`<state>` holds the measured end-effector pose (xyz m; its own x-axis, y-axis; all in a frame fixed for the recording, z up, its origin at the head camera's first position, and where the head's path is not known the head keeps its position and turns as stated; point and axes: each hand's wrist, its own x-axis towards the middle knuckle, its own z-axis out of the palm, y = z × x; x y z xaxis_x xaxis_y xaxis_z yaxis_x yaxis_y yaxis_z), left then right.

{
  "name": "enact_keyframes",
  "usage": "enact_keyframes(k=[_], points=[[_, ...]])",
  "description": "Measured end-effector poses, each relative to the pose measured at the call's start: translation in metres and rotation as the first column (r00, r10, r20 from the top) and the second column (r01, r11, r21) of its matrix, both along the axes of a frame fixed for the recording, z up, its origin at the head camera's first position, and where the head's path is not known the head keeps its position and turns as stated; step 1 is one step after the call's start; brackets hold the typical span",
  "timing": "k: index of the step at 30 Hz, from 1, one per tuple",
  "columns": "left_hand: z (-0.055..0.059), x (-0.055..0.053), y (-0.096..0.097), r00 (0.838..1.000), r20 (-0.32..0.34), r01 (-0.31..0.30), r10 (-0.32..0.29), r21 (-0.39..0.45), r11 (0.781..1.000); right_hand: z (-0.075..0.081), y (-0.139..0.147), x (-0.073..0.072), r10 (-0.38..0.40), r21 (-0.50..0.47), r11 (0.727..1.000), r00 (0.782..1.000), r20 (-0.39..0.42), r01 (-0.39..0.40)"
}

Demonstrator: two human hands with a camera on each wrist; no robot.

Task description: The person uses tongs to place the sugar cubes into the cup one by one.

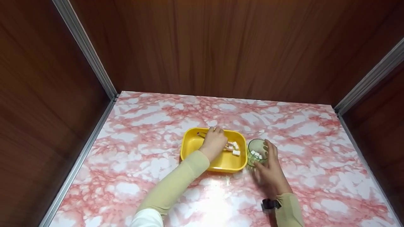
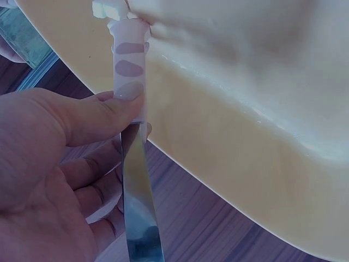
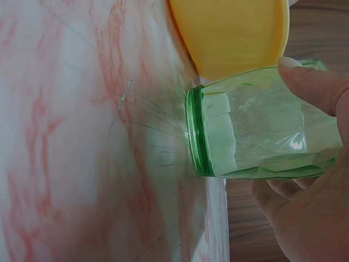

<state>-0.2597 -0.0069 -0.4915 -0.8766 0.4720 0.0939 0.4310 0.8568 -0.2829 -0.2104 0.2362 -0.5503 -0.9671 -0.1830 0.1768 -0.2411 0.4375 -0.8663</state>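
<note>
My left hand (image 1: 214, 142) is over a yellow tub (image 1: 192, 148) and pinches a pair of small tongs (image 2: 140, 185), a bent metal strip with pale, purple-spotted ends. At the tips of the tongs, in the left wrist view, is a white cube (image 2: 109, 9); whether it is gripped I cannot tell. Several white cubes (image 1: 236, 153) lie at the tub's right end. Just right of the tub, my right hand (image 1: 271, 168) holds a clear green glass (image 3: 262, 125), thumb near the rim and fingers round the far side. White cubes (image 1: 256, 154) lie in its bottom.
The tub and glass stand close together on a red-and-white marbled table (image 1: 142, 151). Dark wood panels (image 1: 202, 47) rise behind and at both sides, with metal rails (image 1: 88, 47) at the corners. A black band (image 1: 270, 204) is on the right wrist.
</note>
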Motion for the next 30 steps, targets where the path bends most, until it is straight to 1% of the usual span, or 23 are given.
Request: enact_keyframes(k=[5, 8, 11, 14, 17, 21, 30], points=[[0.0, 0.001, 0.0, 1.0, 0.009, 0.003, -0.003, -0.015, 1.0, 0.0, 0.0, 0.0, -0.016, 0.018, 1.0, 1.0, 0.004, 0.016], [0.001, 0.002, -0.001, 1.0, 0.012, 0.006, -0.006, -0.024, 1.0, 0.001, -0.002, 0.001, -0.007, 0.01, 1.0, 0.999, -0.035, 0.007], [0.003, 0.003, -0.001, 1.0, 0.001, 0.012, -0.012, -0.025, 1.0, 0.014, -0.007, 0.006, 0.01, 0.002, 1.0, 0.997, -0.075, -0.009], [0.006, 0.004, -0.002, 1.0, -0.004, 0.017, -0.017, -0.008, 1.0, 0.027, -0.012, 0.012, 0.018, 0.002, 1.0, 0.996, -0.086, -0.018], [0.007, 0.006, -0.002, 1.0, 0.001, 0.015, -0.015, 0.013, 1.0, 0.018, -0.009, 0.008, 0.011, 0.01, 1.0, 0.997, -0.082, -0.01], [0.009, 0.008, -0.003, 1.0, 0.003, 0.011, -0.011, 0.03, 1.0, -0.002, -0.002, -0.001, -0.005, 0.018, 1.0, 0.997, -0.073, 0.006], [0.013, 0.015, -0.012, 1.0, -0.026, 0.011, -0.009, 0.091, 0.996, 0.0, 0.0, 0.0, -0.019, 0.032, 0.999, 0.999, -0.025, 0.02]])
